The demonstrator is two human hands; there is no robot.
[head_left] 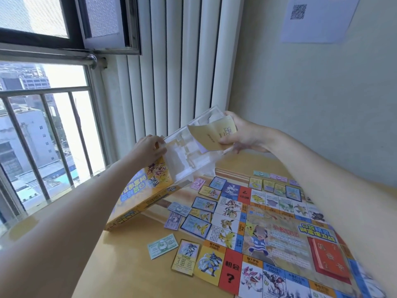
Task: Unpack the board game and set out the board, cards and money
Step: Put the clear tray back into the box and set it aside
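Observation:
A clear plastic insert tray (189, 155) is lifted above the table, tilted. My left hand (148, 150) grips its lower left end, together with the top edge of the yellow game box (139, 198), which stands tilted on the table. My right hand (242, 134) holds the tray's upper right end and pinches a yellow booklet (211, 134) against it. The game board (279, 235) lies unfolded on the table at the right. Several cards (195, 225) and banknotes (162, 246) lie along the board's left and far edges. A red card deck (330, 259) sits on the board.
The yellow table (129, 272) stands against a window with metal bars (43, 147) on the left. A white radiator (178, 67) is behind it. The wall on the right carries a sheet with a QR code (298, 11).

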